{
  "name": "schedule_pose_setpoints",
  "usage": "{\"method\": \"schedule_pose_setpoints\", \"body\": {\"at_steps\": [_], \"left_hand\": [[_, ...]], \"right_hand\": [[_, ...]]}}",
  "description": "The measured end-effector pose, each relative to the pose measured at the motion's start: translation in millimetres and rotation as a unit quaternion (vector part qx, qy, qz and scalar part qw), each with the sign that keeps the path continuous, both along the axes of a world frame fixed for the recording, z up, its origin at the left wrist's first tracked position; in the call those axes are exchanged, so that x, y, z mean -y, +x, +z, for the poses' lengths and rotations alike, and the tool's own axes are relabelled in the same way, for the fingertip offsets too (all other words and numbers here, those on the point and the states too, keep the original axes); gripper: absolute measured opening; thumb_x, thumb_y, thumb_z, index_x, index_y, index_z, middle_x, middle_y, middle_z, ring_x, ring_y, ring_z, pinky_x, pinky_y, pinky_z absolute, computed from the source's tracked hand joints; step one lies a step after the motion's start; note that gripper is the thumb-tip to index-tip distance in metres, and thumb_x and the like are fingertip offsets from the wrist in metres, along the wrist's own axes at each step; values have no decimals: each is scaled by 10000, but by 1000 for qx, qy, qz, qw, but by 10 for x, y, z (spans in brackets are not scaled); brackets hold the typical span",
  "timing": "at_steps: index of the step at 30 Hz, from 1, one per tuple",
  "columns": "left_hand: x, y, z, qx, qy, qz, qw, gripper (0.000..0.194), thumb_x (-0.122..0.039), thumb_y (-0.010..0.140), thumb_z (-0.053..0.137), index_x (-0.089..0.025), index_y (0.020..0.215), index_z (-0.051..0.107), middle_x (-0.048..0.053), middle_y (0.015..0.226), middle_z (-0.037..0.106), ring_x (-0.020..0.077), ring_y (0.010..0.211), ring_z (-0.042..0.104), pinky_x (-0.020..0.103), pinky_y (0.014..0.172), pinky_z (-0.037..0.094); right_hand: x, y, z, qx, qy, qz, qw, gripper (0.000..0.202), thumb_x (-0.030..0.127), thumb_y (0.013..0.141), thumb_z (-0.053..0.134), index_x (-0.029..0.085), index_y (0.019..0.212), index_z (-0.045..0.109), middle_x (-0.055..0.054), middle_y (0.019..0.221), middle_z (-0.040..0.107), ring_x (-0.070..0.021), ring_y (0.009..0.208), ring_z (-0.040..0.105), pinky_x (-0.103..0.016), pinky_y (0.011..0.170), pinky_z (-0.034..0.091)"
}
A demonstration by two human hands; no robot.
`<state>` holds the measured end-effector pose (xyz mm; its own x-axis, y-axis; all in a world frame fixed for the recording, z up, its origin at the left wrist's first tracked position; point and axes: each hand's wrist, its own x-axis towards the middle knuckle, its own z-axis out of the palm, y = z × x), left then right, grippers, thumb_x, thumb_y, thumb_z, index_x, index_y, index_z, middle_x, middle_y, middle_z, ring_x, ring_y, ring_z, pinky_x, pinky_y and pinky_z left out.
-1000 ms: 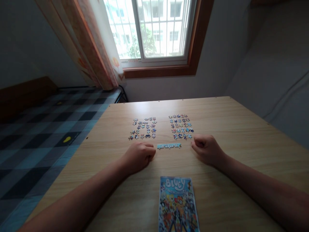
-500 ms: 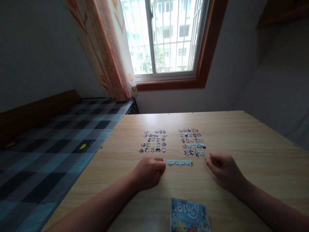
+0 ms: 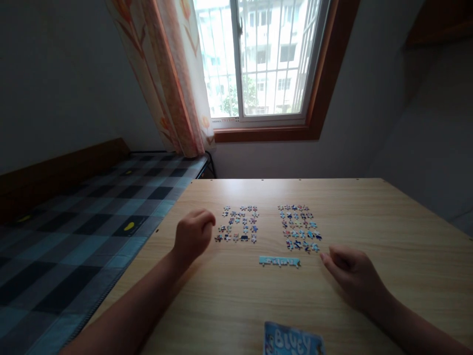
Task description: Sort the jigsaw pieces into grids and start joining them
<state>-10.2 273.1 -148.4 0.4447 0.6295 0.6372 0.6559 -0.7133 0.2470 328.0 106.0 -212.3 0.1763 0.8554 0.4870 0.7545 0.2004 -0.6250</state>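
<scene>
My left hand (image 3: 194,232) is closed, just left of the left group of puzzle pieces (image 3: 236,220); whatever it may hold is hidden. Curled on the right, my right hand (image 3: 349,268) rests near the lower right corner of the other group of pieces (image 3: 297,224), with nothing visible in its fingers. Between the hands lies a joined light-blue strip of puzzle (image 3: 280,261), touched by neither. A blue "BLUEY" box or card (image 3: 291,340) lies at the bottom edge, partly cut off.
The pieces lie on a pale wooden table (image 3: 369,212). A bed with a checked cover (image 3: 92,217) stands to the left. Beyond the table are a curtain (image 3: 177,79) and a barred window (image 3: 273,64).
My left hand has moved left and away from the strip, to beside the left group of pieces. My right hand keeps its place near the right group. The view has shifted slightly.
</scene>
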Motion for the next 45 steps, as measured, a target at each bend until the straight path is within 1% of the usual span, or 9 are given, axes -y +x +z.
{"method": "schedule_pose_setpoints", "body": {"at_steps": [3, 7, 15, 25, 30, 33, 37, 41, 45], "left_hand": [[-320, -236, -62, 41, -42, 130, 990, 192, -171, 808, 409, -208, 728, 580, 41, 793, 657, 202, 792, 605, 314, 759, 457], [-549, -361, -237, 42, -142, 183, 972, 225, -235, 817, 415, -192, 858, 632, 65, 911, 705, 228, 875, 648, 318, 797, 495], [-519, -232, -409, -103, -141, 66, 982, 294, -246, 831, 461, -173, 1018, 676, 129, 1193, 676, 274, 1147, 590, 430, 1043, 438], [-556, -242, -456, -135, -148, 51, 978, 418, -288, 895, 424, -158, 1202, 677, 137, 1348, 606, 283, 1267, 534, 458, 1103, 404], [-572, -237, -505, -177, -163, 83, 967, 476, -306, 929, 388, -162, 1325, 609, 154, 1437, 527, 304, 1354, 454, 528, 1131, 340], [-578, -239, -504, -160, -162, 80, 970, 466, -319, 929, 395, -156, 1294, 634, 162, 1420, 542, 312, 1336, 474, 525, 1125, 351], [-571, -255, -453, -108, -153, 51, 981, 369, -309, 900, 450, -179, 1107, 726, 128, 1292, 644, 275, 1217, 575, 453, 1077, 430], [-504, -233, -370, -64, -146, 0, 987, 278, -271, 861, 502, -211, 967, 751, 83, 1135, 714, 238, 1080, 641, 410, 1010, 488], [-417, -172, -299, -60, -161, -50, 984, 267, -347, 881, 542, -211, 953, 762, 74, 1053, 736, 219, 993, 666, 368, 940, 519]], "right_hand": [[-5, 31, -43, -25, -14, -16, 999, 436, 328, 850, 524, 206, 574, 210, 37, 548, 212, -86, 487, 252, -221, 448, 235], [-15, 47, -80, -52, -28, -25, 998, 443, 352, 853, 531, 207, 581, 213, 37, 562, 206, -87, 497, 251, -219, 455, 243], [-26, 55, -90, -73, -30, -34, 996, 456, 368, 842, 556, 208, 581, 218, 35, 571, 193, -91, 504, 250, -220, 452, 235], [-18, 53, -90, -85, -30, -37, 995, 462, 369, 835, 570, 205, 572, 228, 36, 568, 201, -89, 497, 253, -212, 443, 243], [-12, 49, -83, -80, -30, -35, 996, 465, 373, 835, 567, 200, 571, 225, 37, 562, 199, -82, 492, 250, -210, 444, 237], [-13, 46, -84, -84, -31, -34, 995, 462, 364, 834, 569, 200, 573, 225, 36, 565, 197, -83, 493, 249, -212, 442, 233], [-12, 53, -87, -81, -28, -35, 996, 465, 361, 839, 565, 201, 577, 216, 33, 566, 201, -88, 500, 255, -215, 447, 236], [-9, 63, -83, -73, -26, -38, 996, 459, 359, 839, 561, 202, 577, 218, 33, 565, 201, -90, 497, 255, -218, 446, 234], [-12, 63, -81, -73, -24, -33, 996, 459, 362, 837, 559, 205, 581, 211, 33, 568, 203, -88, 496, 253, -221, 446, 236]]}}
